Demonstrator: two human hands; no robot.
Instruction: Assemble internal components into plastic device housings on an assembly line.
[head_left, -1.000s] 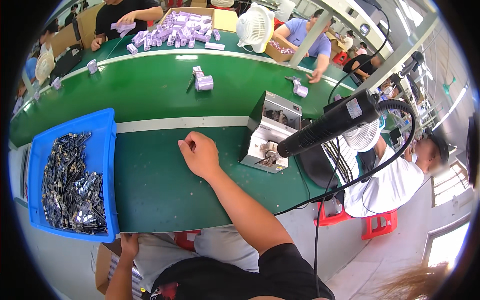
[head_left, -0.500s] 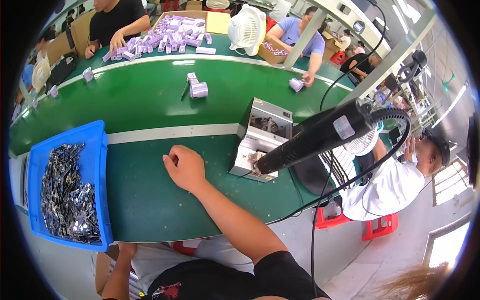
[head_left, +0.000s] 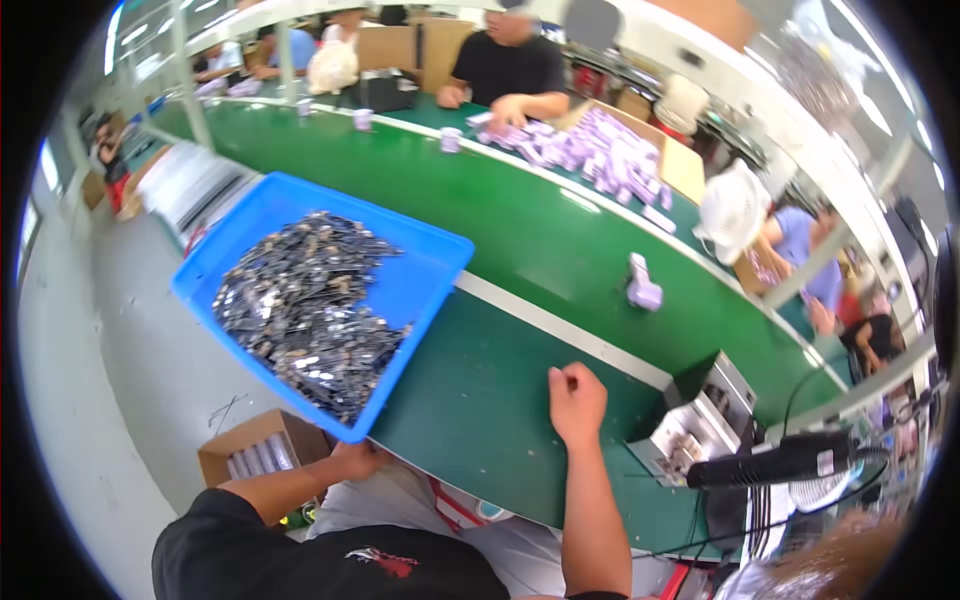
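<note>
My right hand [head_left: 578,402] rests on the dark green tabletop [head_left: 480,390], curled into a loose fist with nothing visible in it. To its left stands a blue plastic tray [head_left: 440,285] holding a heap of small dark electronic strips [head_left: 315,310], some with shiny patches. My left hand [head_left: 357,462] is at the table's front edge, just below the tray's near corner; its fingers are mostly hidden. Right of my right hand sits a silver and black metal box [head_left: 690,425] with an open top. A black cylindrical tool [head_left: 770,462] on a cable reaches over the box's near end.
Beyond the tabletop runs a green conveyor belt [head_left: 520,240] carrying a lilac plastic part [head_left: 643,285]. Across it a person in black [head_left: 515,70] handles a pile of lilac pieces [head_left: 600,150] near a white fan [head_left: 733,205]. A cardboard box [head_left: 300,440] stands low at the left.
My view has swung left, bringing the blue tray nearer the middle and the metal box to the right. My right hand stays curled on the tabletop; my left stays by the tray's near corner.
</note>
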